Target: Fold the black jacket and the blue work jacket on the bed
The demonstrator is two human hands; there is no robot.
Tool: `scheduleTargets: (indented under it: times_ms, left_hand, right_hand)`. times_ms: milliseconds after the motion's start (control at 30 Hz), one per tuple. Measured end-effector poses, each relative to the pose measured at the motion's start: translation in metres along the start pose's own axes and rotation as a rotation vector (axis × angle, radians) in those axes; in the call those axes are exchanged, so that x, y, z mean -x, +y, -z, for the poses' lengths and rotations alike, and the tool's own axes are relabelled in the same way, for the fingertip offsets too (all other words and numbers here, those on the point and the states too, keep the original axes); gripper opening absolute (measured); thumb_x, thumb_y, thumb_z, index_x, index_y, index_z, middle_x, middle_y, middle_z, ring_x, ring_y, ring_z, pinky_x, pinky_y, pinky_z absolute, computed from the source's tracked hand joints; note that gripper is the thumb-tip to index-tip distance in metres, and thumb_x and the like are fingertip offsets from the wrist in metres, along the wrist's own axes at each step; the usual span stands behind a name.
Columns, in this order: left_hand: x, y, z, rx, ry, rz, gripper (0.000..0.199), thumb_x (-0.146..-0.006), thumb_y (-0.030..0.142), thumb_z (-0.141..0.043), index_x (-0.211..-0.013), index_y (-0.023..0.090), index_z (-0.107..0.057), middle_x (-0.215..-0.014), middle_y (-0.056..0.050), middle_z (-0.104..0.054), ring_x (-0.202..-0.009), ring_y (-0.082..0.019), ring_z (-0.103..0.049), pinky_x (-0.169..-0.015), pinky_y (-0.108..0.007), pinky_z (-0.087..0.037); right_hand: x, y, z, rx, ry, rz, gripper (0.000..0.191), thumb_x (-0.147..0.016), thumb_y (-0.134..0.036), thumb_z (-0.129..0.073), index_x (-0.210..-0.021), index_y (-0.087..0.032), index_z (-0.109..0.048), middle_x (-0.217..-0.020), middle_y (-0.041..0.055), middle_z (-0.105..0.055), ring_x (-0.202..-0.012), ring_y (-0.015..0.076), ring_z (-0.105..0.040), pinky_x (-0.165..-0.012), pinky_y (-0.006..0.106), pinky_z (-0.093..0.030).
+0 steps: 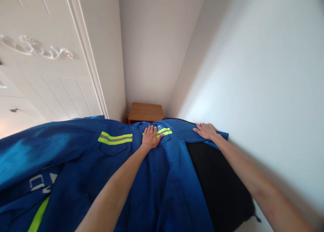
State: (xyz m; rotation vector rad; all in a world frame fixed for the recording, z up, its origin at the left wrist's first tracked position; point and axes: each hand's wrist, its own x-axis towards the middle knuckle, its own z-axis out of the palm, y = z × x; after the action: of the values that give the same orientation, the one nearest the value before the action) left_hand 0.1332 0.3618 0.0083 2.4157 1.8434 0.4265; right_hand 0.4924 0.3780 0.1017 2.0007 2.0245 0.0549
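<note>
A blue work jacket [111, 171] with yellow-green reflective strips across its chest lies spread out before me. My left hand [151, 137] rests flat on its upper front, beside the right-hand reflective strip [165, 132]. Out on the sleeve at the right, my right hand [206, 131] lies flat with its fingers stretched. Black cloth [215, 184] shows from under that sleeve, with a small cord end at its lower corner. At the lower left, more blue fabric [25, 191] bears pale lettering and another yellow-green strip. Neither hand grips the cloth.
A small brown wooden cabinet [146, 112] stands in the corner beyond the jacket. White wardrobe doors [55, 66] with raised scroll ornament rise on the left. A plain white wall [265, 73] runs close along the right side.
</note>
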Motion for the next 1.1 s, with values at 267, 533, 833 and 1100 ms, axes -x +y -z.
scheduleTargets:
  times_ms: [267,533,833,1100]
  left_hand:
    - [-0.002,0.001,0.0,0.007,0.004,-0.012,0.085,-0.096,0.067,-0.019,-0.151,0.005,-0.039,-0.156,-0.021,-0.037,-0.148,-0.034,-0.028,-0.121,-0.048,-0.018]
    - [-0.003,0.001,0.001,-0.009,0.001,-0.015,0.084,-0.096,0.067,-0.018,-0.151,0.007,-0.039,-0.156,-0.02,-0.037,-0.148,-0.033,-0.028,-0.12,-0.049,-0.018]
    - [-0.004,-0.001,0.0,0.003,0.001,-0.015,0.084,-0.096,0.067,-0.019,-0.151,0.006,-0.038,-0.156,-0.021,-0.037,-0.148,-0.034,-0.027,-0.12,-0.049,-0.018]
    - [-0.003,-0.001,-0.001,0.012,0.021,-0.017,0.084,-0.096,0.067,-0.019,-0.15,0.007,-0.041,-0.156,-0.021,-0.037,-0.147,-0.034,-0.029,-0.12,-0.049,-0.018]
  right_hand:
    - [0.046,0.043,0.047,-0.113,-0.118,-0.112,0.062,-0.089,-0.035,-0.055,-0.146,-0.011,-0.049,-0.146,0.0157,-0.051,-0.132,0.0272,-0.052,-0.108,0.032,-0.041]
    - [0.087,0.062,0.124,-0.005,-0.028,-0.195,0.038,-0.076,-0.015,-0.058,-0.11,-0.02,-0.073,-0.117,0.0094,-0.07,-0.105,0.0254,-0.066,-0.084,0.03,-0.05]
    - [0.143,0.088,0.264,0.49,0.206,-0.276,0.019,-0.084,-0.004,-0.054,-0.095,-0.007,-0.07,-0.101,0.018,-0.066,-0.093,0.0232,-0.057,-0.079,0.039,-0.041]
    - [0.174,0.081,0.2,0.556,0.184,0.362,0.031,-0.098,-0.013,-0.038,-0.088,-0.02,-0.066,-0.102,0.011,-0.065,-0.095,0.0209,-0.055,-0.087,0.036,-0.037]
